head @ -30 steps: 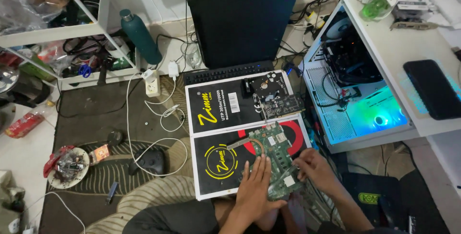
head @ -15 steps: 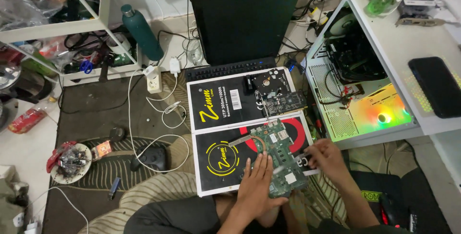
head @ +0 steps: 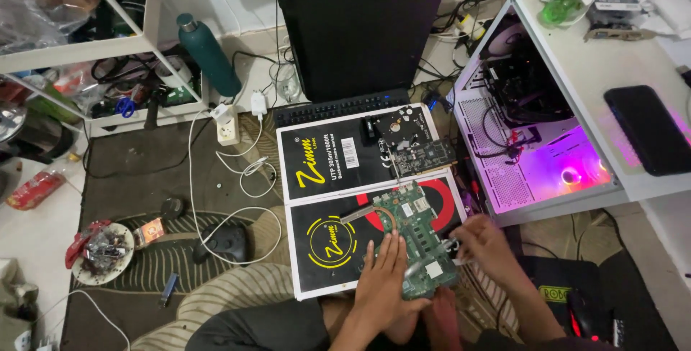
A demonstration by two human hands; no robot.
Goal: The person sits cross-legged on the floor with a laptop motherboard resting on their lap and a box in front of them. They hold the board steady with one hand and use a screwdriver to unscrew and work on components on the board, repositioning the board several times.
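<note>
My left hand (head: 385,279) lies spread flat on the green rectangular circuit board (head: 417,239); at three o'clock, my right hand (head: 481,244) pinches something small, indistinct.

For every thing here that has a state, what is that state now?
Green circuit board: lying flat on the black box.
Left hand: pressed flat on the board.
Right hand: pinching a small part at the board's edge.
White computer case: side open, lit pink inside.
Teal bottle: capped, leaning.
Black phone: screen dark.
</note>
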